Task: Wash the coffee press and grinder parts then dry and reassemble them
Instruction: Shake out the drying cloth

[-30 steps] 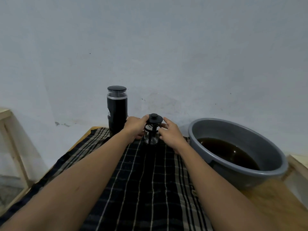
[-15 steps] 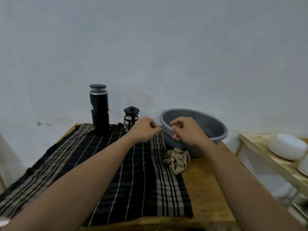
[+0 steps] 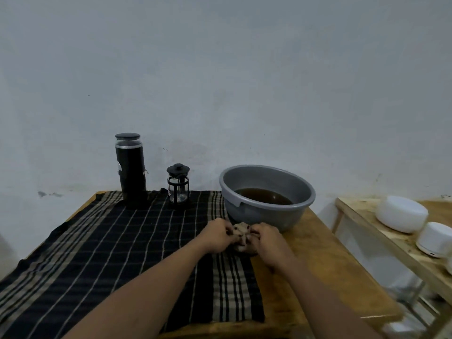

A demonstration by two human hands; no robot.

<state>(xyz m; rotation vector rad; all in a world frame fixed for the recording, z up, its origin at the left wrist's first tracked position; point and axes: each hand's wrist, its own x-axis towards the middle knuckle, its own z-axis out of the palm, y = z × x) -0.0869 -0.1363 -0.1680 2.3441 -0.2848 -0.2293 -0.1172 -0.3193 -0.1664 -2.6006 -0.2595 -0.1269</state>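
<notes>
A small glass coffee press [image 3: 178, 184] with a black lid and frame stands upright at the back of a black checked cloth [image 3: 102, 250]. To its left stands the tall black grinder [image 3: 131, 170] with its lid on. A crumpled beige rag [image 3: 241, 234] lies at the cloth's right edge, just in front of the grey basin [image 3: 263, 211]. My left hand [image 3: 216, 234] and my right hand [image 3: 266, 238] both grip this rag from either side. Most of the rag is hidden by my fingers.
The grey basin holds dark brown water and sits on the wooden table [image 3: 325, 265] against a pale wall. A wooden shelf [image 3: 362, 221] to the right carries two white round containers [image 3: 401, 212].
My hands have left the coffee press, which now stands alone at the back. They moved toward me and to the right and closed on the beige rag. The camera has pulled back.
</notes>
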